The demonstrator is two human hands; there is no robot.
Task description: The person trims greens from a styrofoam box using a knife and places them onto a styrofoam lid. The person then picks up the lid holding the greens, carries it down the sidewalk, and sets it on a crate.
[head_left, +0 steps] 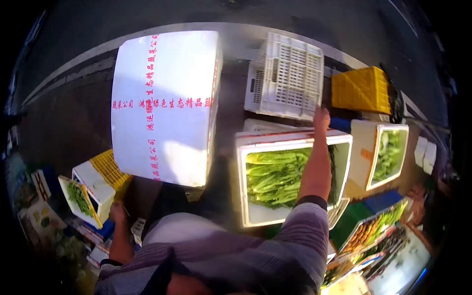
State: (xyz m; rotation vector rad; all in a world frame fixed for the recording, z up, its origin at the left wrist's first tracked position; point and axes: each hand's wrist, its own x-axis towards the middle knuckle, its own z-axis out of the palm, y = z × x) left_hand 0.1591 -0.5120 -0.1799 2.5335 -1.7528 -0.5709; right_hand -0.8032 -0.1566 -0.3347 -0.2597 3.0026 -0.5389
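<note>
My right arm reaches forward over an open foam box [265,216] filled with leafy green vegetables [273,177]. At the near right corner of a white plastic crate [295,73], my right hand [322,118] has its fingers curled against the crate's edge. My left hand [118,210] hangs low at my left side, beside a white foam box [101,189] with greens; its fingers are too small and dark to make out. In front of me stands a tall stack topped by a closed white foam box [172,132] wrapped in red-printed tape.
A yellow crate [361,91] stands at the far right, near another foam box [364,162] of greens. Trays of produce [373,228] line the right side. A second yellow crate [109,169] is at the left. Beyond the boxes runs the road [236,14].
</note>
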